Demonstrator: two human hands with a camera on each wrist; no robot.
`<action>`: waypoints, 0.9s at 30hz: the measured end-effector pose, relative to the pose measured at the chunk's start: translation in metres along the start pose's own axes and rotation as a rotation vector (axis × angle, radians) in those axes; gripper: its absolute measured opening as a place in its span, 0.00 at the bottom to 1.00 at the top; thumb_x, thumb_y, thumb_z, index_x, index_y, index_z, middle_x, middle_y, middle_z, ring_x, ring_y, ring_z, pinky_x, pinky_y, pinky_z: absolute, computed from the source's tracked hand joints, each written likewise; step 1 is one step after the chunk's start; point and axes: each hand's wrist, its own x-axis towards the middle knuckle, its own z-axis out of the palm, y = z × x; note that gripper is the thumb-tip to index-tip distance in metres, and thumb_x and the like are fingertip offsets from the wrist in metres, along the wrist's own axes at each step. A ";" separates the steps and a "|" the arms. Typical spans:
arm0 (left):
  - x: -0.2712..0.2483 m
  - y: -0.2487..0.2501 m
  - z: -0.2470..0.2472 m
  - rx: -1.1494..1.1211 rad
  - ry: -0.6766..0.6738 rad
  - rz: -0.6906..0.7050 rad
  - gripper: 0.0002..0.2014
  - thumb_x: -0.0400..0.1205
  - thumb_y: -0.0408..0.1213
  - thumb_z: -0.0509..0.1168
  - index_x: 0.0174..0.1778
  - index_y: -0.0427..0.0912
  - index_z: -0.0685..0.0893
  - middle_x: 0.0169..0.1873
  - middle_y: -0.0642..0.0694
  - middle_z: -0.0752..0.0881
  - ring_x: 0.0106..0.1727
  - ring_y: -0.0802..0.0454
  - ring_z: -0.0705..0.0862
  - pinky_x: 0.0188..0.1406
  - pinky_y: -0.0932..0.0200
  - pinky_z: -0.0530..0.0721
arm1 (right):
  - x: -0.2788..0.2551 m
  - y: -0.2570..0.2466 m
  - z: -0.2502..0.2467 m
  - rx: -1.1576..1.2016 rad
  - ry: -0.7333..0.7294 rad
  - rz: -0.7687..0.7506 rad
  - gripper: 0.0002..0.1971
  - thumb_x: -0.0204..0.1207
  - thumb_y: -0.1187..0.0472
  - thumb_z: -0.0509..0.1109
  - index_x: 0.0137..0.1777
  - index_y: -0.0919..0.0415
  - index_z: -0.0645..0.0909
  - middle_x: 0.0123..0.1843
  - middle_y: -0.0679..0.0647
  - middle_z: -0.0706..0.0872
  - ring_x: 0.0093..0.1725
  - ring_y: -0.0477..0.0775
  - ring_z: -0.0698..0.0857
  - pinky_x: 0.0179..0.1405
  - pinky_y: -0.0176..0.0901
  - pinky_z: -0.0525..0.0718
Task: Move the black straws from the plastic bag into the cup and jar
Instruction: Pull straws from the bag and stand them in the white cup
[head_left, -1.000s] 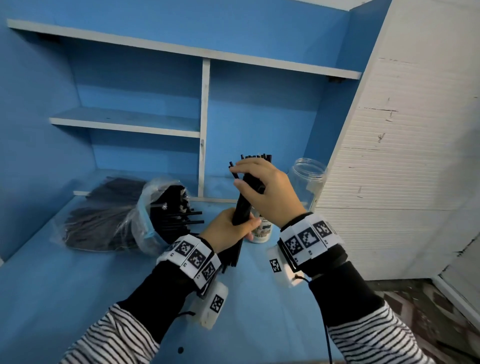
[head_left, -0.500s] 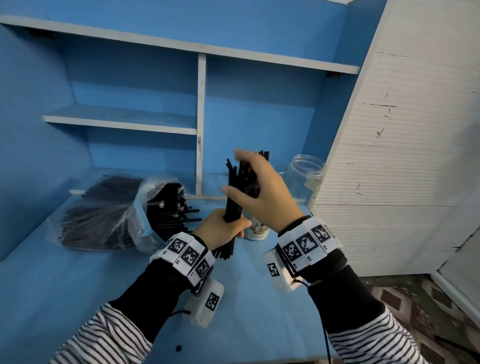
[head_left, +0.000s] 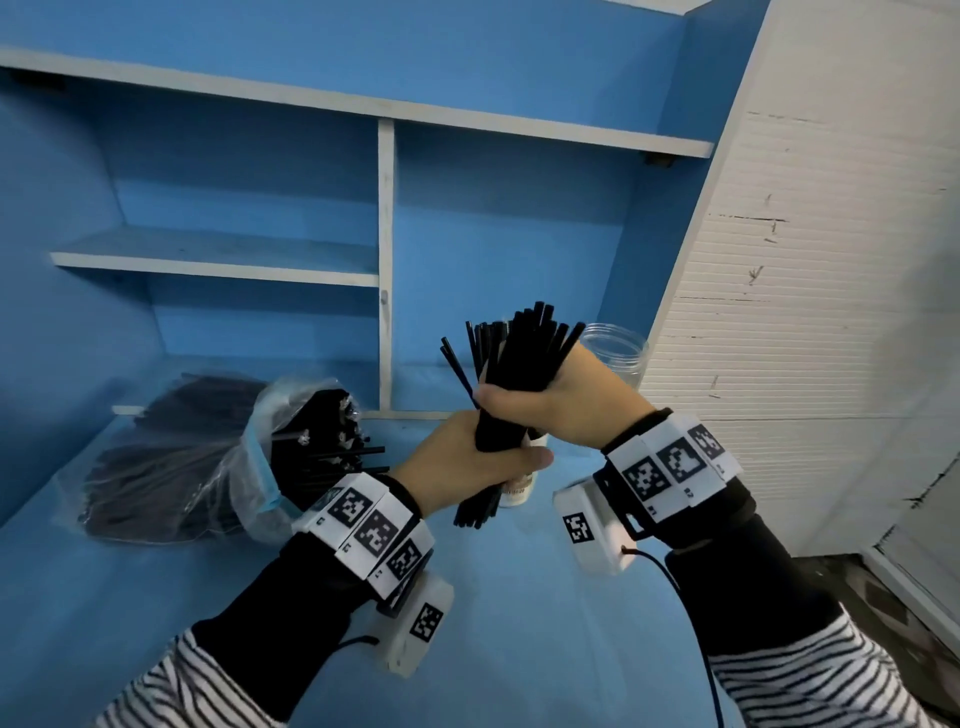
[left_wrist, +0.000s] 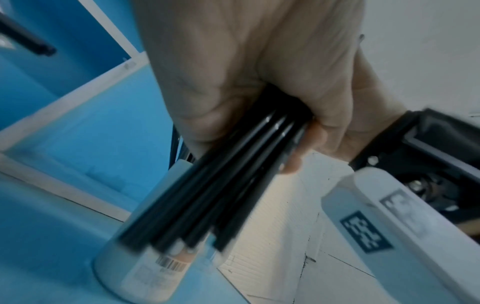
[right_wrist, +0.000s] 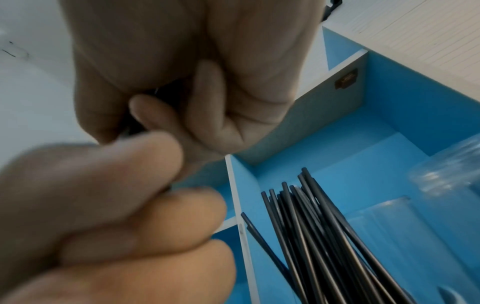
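A bundle of black straws (head_left: 524, 348) stands nearly upright in both hands above the blue counter. My left hand (head_left: 467, 462) grips its lower part, and my right hand (head_left: 566, 400) grips it just above, thumb across the front. The upper tips fan out. In the left wrist view the straws' lower ends (left_wrist: 207, 205) hang over a white labelled cup (left_wrist: 145, 273), which is mostly hidden behind my hands in the head view (head_left: 519, 493). The clear jar (head_left: 618, 353) stands behind my right hand. The plastic bag (head_left: 249, 467), full of black straws, lies at the left.
Blue shelves with white edges (head_left: 384, 270) close off the back. A white ribbed panel (head_left: 805, 312) stands just right of the jar. The counter's front edge drops to the floor at the lower right (head_left: 909, 597).
My right hand has slid down from the tops of the straws to grip the bundle just above the left hand. The tips now stick out bare and spread.
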 end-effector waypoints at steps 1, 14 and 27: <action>0.002 -0.001 0.001 -0.052 0.054 0.026 0.12 0.77 0.38 0.75 0.33 0.44 0.79 0.26 0.55 0.81 0.31 0.58 0.80 0.38 0.60 0.80 | 0.003 -0.002 -0.005 -0.003 0.037 -0.013 0.12 0.75 0.62 0.73 0.41 0.73 0.79 0.38 0.68 0.83 0.38 0.64 0.84 0.38 0.57 0.84; 0.037 -0.041 0.005 0.011 0.252 -0.283 0.45 0.66 0.36 0.82 0.70 0.46 0.58 0.62 0.49 0.73 0.60 0.54 0.74 0.60 0.58 0.74 | 0.037 0.024 -0.045 -0.042 0.334 0.067 0.18 0.72 0.65 0.71 0.32 0.74 0.65 0.29 0.59 0.69 0.29 0.52 0.70 0.29 0.42 0.69; 0.057 -0.054 0.005 0.092 0.208 -0.193 0.39 0.66 0.33 0.81 0.69 0.46 0.68 0.54 0.54 0.81 0.59 0.52 0.81 0.59 0.54 0.81 | 0.042 0.076 0.001 -0.194 0.193 0.235 0.13 0.72 0.57 0.72 0.31 0.60 0.73 0.29 0.53 0.80 0.31 0.49 0.80 0.28 0.35 0.74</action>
